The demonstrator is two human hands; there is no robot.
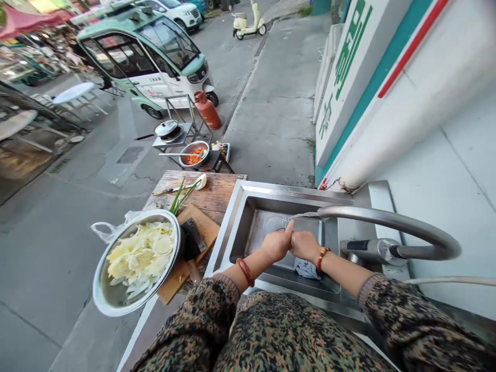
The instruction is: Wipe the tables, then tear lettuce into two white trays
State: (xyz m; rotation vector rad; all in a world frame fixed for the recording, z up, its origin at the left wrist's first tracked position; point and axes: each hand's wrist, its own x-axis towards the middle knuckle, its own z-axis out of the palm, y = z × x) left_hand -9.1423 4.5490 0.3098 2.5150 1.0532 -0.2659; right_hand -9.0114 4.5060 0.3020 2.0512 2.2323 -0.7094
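Observation:
Over the stainless steel sink (256, 206), my left hand (277, 244) and my right hand (305, 246) are pressed together with fingers curled. Anything between them is hidden. The left thumb points up and forward. Water (306, 214) runs from the end of the curved metal faucet (391, 214), just ahead of my hands. A grey-blue cloth (307, 268) lies in the sink below my right wrist.
To the left, a metal basin (101, 299) of sliced cabbage overlaps a cutting board (207, 227) with a cleaver (194, 238). Green onions (180, 199) and a ladle (199, 182) lie on the wooden table (220, 191). Beyond stand a bowl (182, 160) of carrots and a gas cylinder (208, 109).

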